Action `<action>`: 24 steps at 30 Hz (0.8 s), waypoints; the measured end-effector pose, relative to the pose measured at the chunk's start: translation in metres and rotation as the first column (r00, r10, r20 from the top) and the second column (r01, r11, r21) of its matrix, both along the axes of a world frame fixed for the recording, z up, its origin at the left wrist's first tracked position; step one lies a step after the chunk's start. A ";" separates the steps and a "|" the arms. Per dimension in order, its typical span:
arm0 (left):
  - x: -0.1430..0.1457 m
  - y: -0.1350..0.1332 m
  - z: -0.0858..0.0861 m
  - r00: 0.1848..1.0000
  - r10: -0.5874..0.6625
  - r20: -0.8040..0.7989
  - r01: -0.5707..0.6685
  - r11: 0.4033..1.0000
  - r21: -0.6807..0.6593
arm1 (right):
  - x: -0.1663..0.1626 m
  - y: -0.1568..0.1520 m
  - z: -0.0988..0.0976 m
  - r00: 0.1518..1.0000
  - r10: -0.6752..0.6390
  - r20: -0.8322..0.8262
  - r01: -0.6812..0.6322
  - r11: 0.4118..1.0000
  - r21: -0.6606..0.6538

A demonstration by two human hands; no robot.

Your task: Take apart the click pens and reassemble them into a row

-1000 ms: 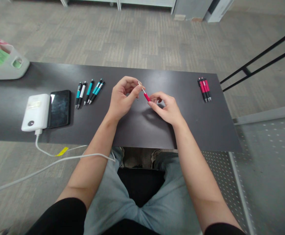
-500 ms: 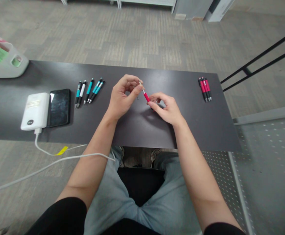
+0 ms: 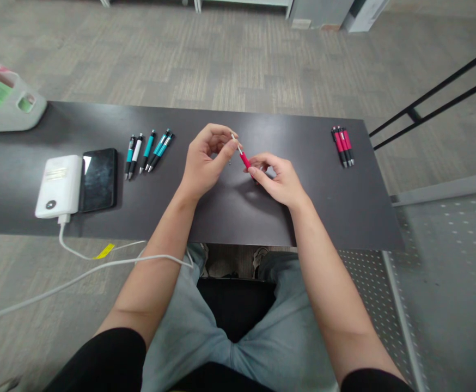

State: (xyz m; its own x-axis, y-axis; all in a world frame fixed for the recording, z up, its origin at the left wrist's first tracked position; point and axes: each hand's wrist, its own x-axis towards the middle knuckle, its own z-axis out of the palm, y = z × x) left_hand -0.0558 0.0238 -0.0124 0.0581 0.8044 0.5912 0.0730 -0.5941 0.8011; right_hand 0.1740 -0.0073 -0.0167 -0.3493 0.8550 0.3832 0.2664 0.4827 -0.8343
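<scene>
Over the middle of the dark table (image 3: 221, 218), my left hand (image 3: 205, 159) pinches a thin white pen refill (image 3: 238, 147) between thumb and fingers. The refill's lower end goes into a pink pen barrel (image 3: 245, 159), which is tilted. My right hand (image 3: 278, 178) is closed around that barrel with thumb and fingertips, and its lower part is hidden there. A small metallic tip (image 3: 230, 161) shows just below the left fingertips; I cannot tell what it belongs to.
Left of my hands lie several pens (image 3: 148, 151), mostly teal, one white. Pink pens (image 3: 343, 147) lie together at the right. A black phone (image 3: 98, 179) and white power bank (image 3: 58, 185) with a cable (image 3: 99, 267) sit left. A white basket (image 3: 34, 111) stands far left.
Both hands stay almost in place. The pink barrel shows a little more clearly beside my right thumb.
</scene>
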 end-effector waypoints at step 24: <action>0.001 -0.001 -0.002 0.999 -0.001 0.051 -0.001 0.999 0.045 | -0.001 -0.001 0.003 1.000 -0.008 0.010 0.008 1.000 -0.001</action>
State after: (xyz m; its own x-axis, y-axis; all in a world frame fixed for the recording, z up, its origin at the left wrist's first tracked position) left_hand -0.0553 0.0230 -0.0146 0.0274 0.7770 0.6289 0.0330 -0.6295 0.7763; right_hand 0.1729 -0.0078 -0.0140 -0.3463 0.8584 0.3784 0.2790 0.4793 -0.8321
